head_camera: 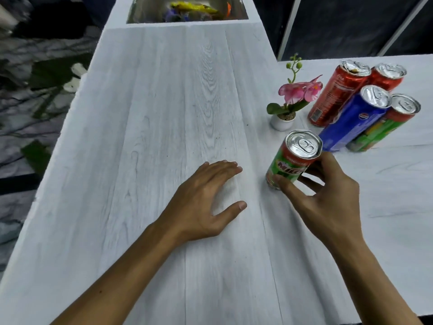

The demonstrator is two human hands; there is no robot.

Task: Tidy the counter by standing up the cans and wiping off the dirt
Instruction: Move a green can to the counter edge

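Counter (164, 102) pale woodgrain, speckled; left hand (201, 202) flat; right hand (328, 198) grips Milo can (290, 160).

Wide open lane over left and middle of worktop (164, 102), up to sink cut-out (145, 10) at far end. Left hand (206, 198) lies flat mid-lane. Right side blocked: flower pot (283, 120), two red cans (335, 99), blue can (356, 120) and green can (384, 125) bunched close. Milo can (293, 158), in right hand (328, 195), stands just before blue can, with narrow gap to pot.

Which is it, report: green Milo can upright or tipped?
Upright: the green Milo can, gripped by the right hand, has its silver lid up, base down.
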